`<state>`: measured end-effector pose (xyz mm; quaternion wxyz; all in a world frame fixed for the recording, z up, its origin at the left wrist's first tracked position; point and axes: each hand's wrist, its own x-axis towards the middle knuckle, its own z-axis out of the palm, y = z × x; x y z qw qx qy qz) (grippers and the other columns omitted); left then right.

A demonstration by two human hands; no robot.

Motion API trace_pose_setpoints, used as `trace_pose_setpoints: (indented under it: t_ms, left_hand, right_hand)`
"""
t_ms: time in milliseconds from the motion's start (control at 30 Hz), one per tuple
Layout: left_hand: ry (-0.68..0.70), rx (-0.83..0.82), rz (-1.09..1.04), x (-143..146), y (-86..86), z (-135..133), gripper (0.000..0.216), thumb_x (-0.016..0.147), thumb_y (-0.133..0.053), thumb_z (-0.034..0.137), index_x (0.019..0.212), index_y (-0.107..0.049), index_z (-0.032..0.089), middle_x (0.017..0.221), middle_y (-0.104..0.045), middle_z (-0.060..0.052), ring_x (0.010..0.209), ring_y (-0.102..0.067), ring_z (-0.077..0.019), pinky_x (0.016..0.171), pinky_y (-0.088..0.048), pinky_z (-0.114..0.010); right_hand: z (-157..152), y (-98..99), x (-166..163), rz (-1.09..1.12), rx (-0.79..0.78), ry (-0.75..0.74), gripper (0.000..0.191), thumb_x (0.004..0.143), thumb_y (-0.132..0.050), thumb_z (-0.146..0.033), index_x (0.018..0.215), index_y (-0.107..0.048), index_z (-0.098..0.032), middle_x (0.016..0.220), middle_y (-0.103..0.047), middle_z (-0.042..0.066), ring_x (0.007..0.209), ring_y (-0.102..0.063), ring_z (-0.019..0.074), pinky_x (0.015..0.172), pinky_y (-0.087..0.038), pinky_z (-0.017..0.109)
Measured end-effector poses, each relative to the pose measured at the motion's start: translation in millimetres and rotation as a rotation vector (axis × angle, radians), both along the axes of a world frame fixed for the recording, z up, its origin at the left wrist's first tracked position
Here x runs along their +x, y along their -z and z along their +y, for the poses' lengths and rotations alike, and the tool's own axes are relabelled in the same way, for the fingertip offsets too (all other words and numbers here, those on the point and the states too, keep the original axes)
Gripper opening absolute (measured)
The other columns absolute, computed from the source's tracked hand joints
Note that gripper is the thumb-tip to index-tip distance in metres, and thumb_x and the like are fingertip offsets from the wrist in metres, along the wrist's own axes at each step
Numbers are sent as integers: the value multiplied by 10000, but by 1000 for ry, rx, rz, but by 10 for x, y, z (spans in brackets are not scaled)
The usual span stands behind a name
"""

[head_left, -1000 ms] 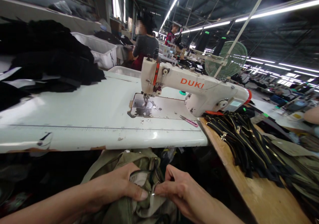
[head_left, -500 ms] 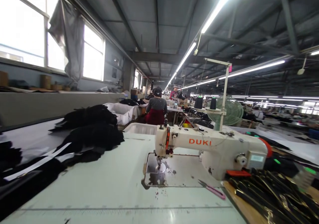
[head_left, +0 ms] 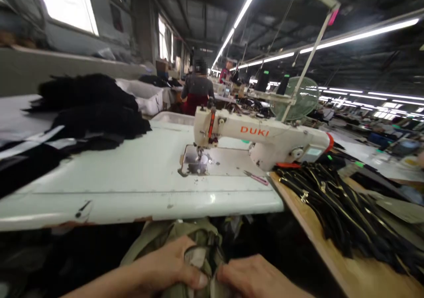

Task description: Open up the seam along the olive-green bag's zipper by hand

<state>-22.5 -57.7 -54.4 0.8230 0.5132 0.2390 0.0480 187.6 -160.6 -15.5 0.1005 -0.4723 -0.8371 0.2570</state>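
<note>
While both my hands are low in front of the table's edge (head_left: 129,212), the olive-green cloth (head_left: 180,232) hangs bunched between them, below the tabletop. My left hand (head_left: 174,265) grips a fold, its thumb pressed on top; my right hand (head_left: 253,271) pinches the cloth just beside it, though blur and my own knuckles hide exactly what lies under those fingertips. I judge the fabric soft and limp, fairly light, not fragile and not slippery, but apt to slump and drag wherever it is unsupported. A dark-edged opening shows a paler layer inside; that edge looks the firmest place to take hold, thumb over and fingers beneath.

Beyond, the table edge stands between the cloth and the sewing machine (head_left: 251,132). Pink-handled snips (head_left: 256,178) lie near the machine's base, where loose cloth could catch on them. To my right, black zips (head_left: 326,201) are spread over a wooden board (head_left: 364,282), and dark fabric (head_left: 99,112) is heaped on the left. A co-worker (head_left: 198,88) is farther off, behind the machine.
</note>
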Motion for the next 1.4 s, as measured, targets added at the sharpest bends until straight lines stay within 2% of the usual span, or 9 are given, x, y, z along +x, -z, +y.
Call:
trace_pose_setpoints:
  t_ms: [100, 267, 367, 600, 767, 1000, 1167, 1300, 1400]
  left_hand:
    - [6, -39, 50, 20, -43, -53, 252, 554, -744, 251, 744, -708, 90, 680, -615, -24, 611, -485, -139, 595, -359, -226]
    - [14, -29, 80, 79, -72, -14, 192, 522, -718, 259, 626, -652, 112, 586, -532, 6, 556, -408, -121, 538, -301, -214]
    - [4, -13, 78, 81, -30, -4, 187, 518, -723, 269, 593, -630, 125, 559, -505, 18, 537, -382, -114, 516, -274, -214]
    - [87, 43, 17, 24, -16, 25, 190, 597, -702, 276, 685, -674, 110, 624, -504, 9, 601, -389, -124, 559, -282, -217]
    - [76, 3, 68, 42, -38, 14, 219, 551, -712, 301, 635, -624, 119, 605, -497, 6, 584, -390, -130, 543, -270, -223]
    - [51, 65, 98, 49, -19, 2, 218, 551, -695, 306, 573, -555, 140, 578, -439, 20, 568, -347, -123, 529, -236, -233]
    - [39, 52, 90, 74, -2, 3, 222, 537, -703, 311, 557, -560, 142, 558, -445, 26, 550, -347, -118, 521, -240, -231]
    - [65, 61, 38, 48, 13, -3, 215, 577, -700, 314, 644, -659, 113, 605, -493, 7, 598, -397, -137, 565, -297, -235]
    - [93, 25, -3, 26, 13, -7, 273, 591, -704, 315, 751, -722, 94, 676, -565, -25, 655, -462, -165, 642, -366, -257]
  right_hand:
    - [-101, 65, -17, 125, -108, 73, 196, 819, -447, -44, 877, -519, -217, 765, -550, -46, 675, -513, 82, 593, -333, 176]
    - [-125, 246, -73, 247, -44, 133, 170, 735, -425, -47, 787, -458, -204, 676, -437, -52, 572, -390, 76, 529, -266, 188]
    - [-121, 308, -108, 271, -6, 152, 144, 746, -419, -60, 754, -426, -204, 649, -396, -55, 539, -351, 72, 498, -240, 190]
    - [-134, 162, -51, 177, -139, 165, 138, 936, -402, -152, 887, -507, -227, 759, -532, -44, 635, -481, 79, 584, -334, 169]
    - [-99, 53, -15, 63, -139, 84, 165, 873, -400, -66, 833, -453, -217, 729, -481, -47, 615, -434, 85, 564, -298, 195]
    - [-106, 285, -58, 210, -13, 68, 139, 838, -387, -87, 789, -394, -216, 669, -420, -52, 556, -383, 83, 533, -267, 195]
    - [-128, 371, -81, 174, 35, 103, 143, 879, -367, -142, 770, -431, -209, 637, -434, -40, 526, -375, 90, 506, -261, 207]
    - [-138, 304, -72, 216, -112, 187, 210, 973, -360, -253, 818, -492, -205, 693, -532, -29, 556, -472, 76, 532, -331, 162]
    - [-155, 174, -78, 194, -200, 192, 201, 964, -380, -249, 796, -481, -203, 715, -549, -28, 590, -493, 76, 557, -362, 148]
